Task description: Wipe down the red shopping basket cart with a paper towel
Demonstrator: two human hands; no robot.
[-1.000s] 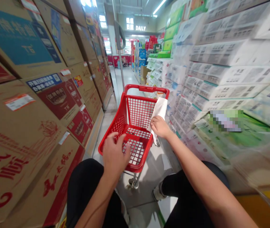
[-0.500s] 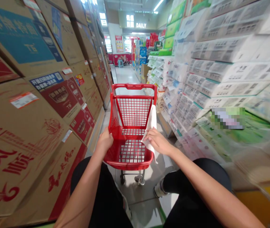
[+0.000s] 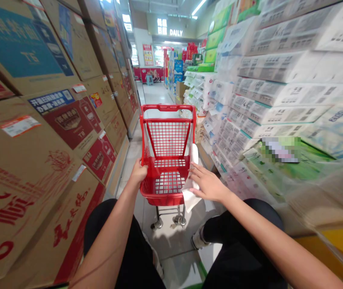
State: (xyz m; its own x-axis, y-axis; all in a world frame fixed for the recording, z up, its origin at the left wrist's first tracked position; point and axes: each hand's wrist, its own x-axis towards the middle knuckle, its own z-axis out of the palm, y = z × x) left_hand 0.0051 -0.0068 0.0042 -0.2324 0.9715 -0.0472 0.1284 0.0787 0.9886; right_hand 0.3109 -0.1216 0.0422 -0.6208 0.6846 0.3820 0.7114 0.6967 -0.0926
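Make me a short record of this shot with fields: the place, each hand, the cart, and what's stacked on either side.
place: shop aisle with a pale floor
left hand: closed on the left rim of the red cart
right hand: fingers stretched out, pressing a white cloth on the cart's right rim
cart: small, mesh walls, on wheels, handle at the far end
left side: stacked cardboard boxes
right side: stacked paper packs
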